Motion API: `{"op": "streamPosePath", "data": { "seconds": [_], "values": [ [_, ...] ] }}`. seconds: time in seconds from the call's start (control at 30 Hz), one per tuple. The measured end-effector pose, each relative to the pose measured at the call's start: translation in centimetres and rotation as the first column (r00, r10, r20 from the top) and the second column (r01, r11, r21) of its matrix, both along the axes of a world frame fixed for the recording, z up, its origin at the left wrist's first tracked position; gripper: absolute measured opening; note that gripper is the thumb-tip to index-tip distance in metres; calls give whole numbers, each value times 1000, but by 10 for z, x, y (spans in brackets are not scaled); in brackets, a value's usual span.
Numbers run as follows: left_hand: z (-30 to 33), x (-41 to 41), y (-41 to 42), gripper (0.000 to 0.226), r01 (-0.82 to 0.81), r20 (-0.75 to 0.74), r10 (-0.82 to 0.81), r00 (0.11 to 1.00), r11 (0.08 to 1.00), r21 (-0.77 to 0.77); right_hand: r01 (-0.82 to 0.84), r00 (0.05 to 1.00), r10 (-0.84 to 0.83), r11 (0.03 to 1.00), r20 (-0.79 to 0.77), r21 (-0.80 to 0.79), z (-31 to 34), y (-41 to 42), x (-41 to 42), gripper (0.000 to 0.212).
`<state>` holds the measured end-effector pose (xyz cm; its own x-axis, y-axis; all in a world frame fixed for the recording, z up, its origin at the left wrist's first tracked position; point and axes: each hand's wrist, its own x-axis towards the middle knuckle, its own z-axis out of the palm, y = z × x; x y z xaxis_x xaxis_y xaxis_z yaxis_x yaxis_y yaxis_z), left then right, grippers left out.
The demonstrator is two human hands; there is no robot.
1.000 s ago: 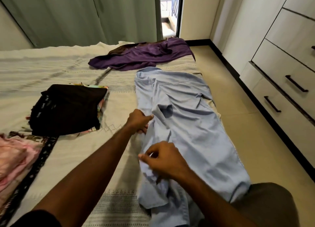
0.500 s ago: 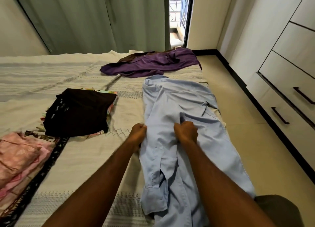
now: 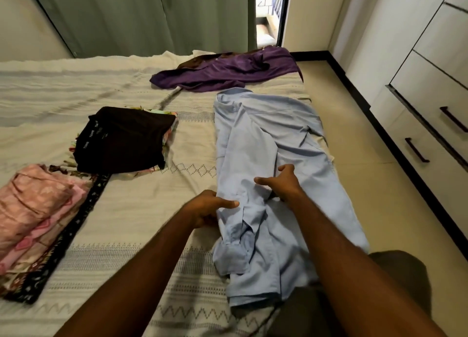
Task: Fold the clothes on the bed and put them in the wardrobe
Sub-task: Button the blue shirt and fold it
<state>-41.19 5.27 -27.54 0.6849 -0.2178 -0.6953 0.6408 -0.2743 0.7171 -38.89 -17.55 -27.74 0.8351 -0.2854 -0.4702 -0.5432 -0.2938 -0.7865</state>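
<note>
Both hands have shifted: the left hand (image 3: 211, 206) still pinches the blue shirt (image 3: 266, 139) edge; the right hand (image 3: 281, 182), earlier fisted beside it, now spreads open, pressing the cloth.

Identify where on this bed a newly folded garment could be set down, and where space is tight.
Free: bedspread between black stack and blue shirt; also left of purple garment. Crowded: pink pile at the left edge.
</note>
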Motion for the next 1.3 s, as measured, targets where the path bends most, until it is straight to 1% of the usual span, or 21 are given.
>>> {"op": "streamPosePath", "data": {
  "seconds": [0.03, 0.1, 0.2, 0.3, 0.33, 0.4, 0.47, 0.53, 0.6, 0.67, 0.73, 0.77, 0.83, 0.9, 0.97, 1.03, 1.07, 1.13, 1.17, 1.23, 1.3],
  "values": [
    [-1, -10, 1, 42, 9, -11, -9, 1000, 1000, 1, 9, 998, -5, 998, -62, 64, 0, 0, -6, 96],
    [-3, -29, 2, 37, 1, -27, -1, 1000, 1000, 19, 12, 986, 17, 985, -165, 175, 1, 0, -18, 85],
    [-4, -46, 3, 32, -48, -21, 48, 999, 999, 0, -61, 965, 107, 980, -240, 189, 1, -3, -32, 66],
    [4, -56, 2, 34, -170, -107, 149, 983, 958, -230, -82, 982, 134, 936, -131, 343, 11, -2, -51, 44],
    [8, -59, 1, 30, -218, -151, 178, 972, 922, -319, -75, 987, 128, 903, -97, 423, 14, -3, -58, 42],
    [13, -65, 0, 29, -295, -209, 222, 952, 847, -443, -100, 982, 170, 839, -83, 535, 19, -4, -73, 50],
    [14, -76, -1, 35, -334, -223, 253, 941, 794, -509, -199, 944, 308, 812, -115, 549, 24, -3, -92, 61],
    [8, -81, -4, 38, -392, -266, 291, 919, 751, -531, -305, 893, 429, 801, -138, 516, 25, -1, -103, 56],
    [3, -89, -7, 41, -425, -299, 307, 904, 730, -535, -336, 908, 416, 803, -58, 493, 24, 2, -112, 44],
    [2, -99, -11, 42, -348, -257, 248, 934, 796, -496, -284, 951, 308, 814, 37, 507, 26, 3, -116, 25],
    [1, -110, -13, 36, -158, -137, 116, 984, 922, -354, -242, 968, 248, 854, 48, 460, 26, 2, -119, 25],
    [0, -115, -13, 33, -80, -85, 58, 995, 955, -285, -253, 963, 267, 876, 24, 410, 26, 0, -121, 30],
    [-2, -121, -15, 29, -41, -37, 34, 999, 972, -231, -348, 923, 383, 875, -41, 337, 25, -5, -126, 43],
    [-1, -121, -16, 23, -77, -16, 75, 997, 968, -240, -439, 861, 501, 816, -83, 375, 23, -12, -130, 51],
    [3, -117, -16, 19, -140, -18, 141, 990, 943, -301, -443, 862, 507, 777, -28, 447, 26, -18, -133, 54],
    [8, -115, -17, 18, -153, -4, 162, 987, 928, -341, -393, 903, 427, 778, 46, 489, 32, -23, -136, 66],
    [8, -115, -17, 17, -120, 27, 134, 991, 945, -305, -382, 912, 407, 799, 51, 463, 35, -24, -136, 70],
    [7, -119, -14, 18, -42, 82, 56, 995, 987, -157, -428, 891, 453, 861, -28, 276, 37, -24, -136, 70],
    [6, -121, -12, 22, -18, 101, 26, 995, 996, -83, -477, 862, 497, 862, -103, 170, 37, -23, -137, 69],
    [4, -121, -7, 33, 32, 143, -39, 989, 998, 46, -547, 808, 541, 836, -232, 44, 36, -24, -135, 71],
    [7, -115, -5, 35, 56, 231, -96, 968, 983, 175, -551, 809, 528, 834, -260, -20, 38, -26, -131, 72]
  ]
}}
